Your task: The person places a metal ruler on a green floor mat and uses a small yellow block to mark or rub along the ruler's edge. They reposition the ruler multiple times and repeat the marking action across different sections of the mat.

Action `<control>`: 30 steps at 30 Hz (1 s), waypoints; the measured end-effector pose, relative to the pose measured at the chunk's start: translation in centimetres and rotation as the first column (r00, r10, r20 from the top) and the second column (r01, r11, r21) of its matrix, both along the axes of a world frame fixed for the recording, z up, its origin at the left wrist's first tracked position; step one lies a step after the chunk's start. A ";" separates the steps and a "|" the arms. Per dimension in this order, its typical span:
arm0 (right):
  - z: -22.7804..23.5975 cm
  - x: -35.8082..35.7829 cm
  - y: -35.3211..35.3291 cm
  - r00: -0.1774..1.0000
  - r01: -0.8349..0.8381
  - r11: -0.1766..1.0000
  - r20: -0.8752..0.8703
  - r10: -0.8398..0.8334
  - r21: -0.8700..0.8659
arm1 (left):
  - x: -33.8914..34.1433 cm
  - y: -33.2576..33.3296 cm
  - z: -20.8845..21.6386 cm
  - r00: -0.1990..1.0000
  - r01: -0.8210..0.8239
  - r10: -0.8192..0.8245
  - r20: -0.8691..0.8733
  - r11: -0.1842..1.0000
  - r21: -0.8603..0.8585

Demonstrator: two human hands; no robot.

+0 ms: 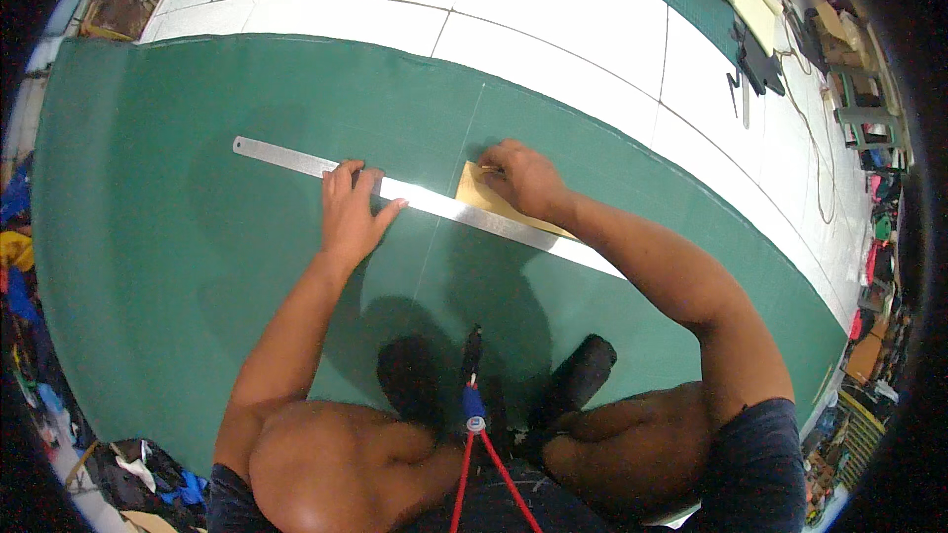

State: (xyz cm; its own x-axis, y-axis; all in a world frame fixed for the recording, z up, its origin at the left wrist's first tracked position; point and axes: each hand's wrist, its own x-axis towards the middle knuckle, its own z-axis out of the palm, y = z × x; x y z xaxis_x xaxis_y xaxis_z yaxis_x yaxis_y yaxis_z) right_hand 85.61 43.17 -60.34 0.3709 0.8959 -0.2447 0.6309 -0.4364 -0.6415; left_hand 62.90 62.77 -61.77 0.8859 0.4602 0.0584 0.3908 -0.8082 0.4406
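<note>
Spread fingers of the left hand (346, 212) press on the metal ruler (430, 199) from above; the hand is not closed around it. Fingers of the right hand (525, 183) are curled together over the yellow-tan piece (474, 190); whether a small tool is gripped between them cannot be determined.

Ruler position: flat on the green sheet (188, 237), sloping from upper left to lower right. Its right end is covered by the right forearm (657, 271). The yellow-tan piece lies along the far edge of the ruler, to the right of the left hand; whether it extends underneath cannot be determined. A thin pale line (454, 168) runs across the sheet and meets the ruler between the two hands.

Surroundings: white floor tiles (563, 25) beyond the sheet; red cord (461, 484) at the lower edge, between the person's knees.
</note>
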 end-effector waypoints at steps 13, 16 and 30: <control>0.2 0.0 -0.1 0.999 -0.046 0.998 0.026 0.046 0.033 | -0.1 -0.1 -0.3 1.000 -0.003 0.003 0.021 1.000 -0.008; 0.4 0.3 -0.1 0.998 -0.058 0.998 0.021 0.058 0.024 | 0.1 -0.1 -0.3 1.000 0.005 -0.005 -0.004 1.000 -0.004; 4.6 14.9 -36.3 0.957 0.291 0.855 0.143 -0.253 -0.430 | -0.5 -0.1 -1.7 0.998 0.010 -0.007 -0.058 0.998 0.056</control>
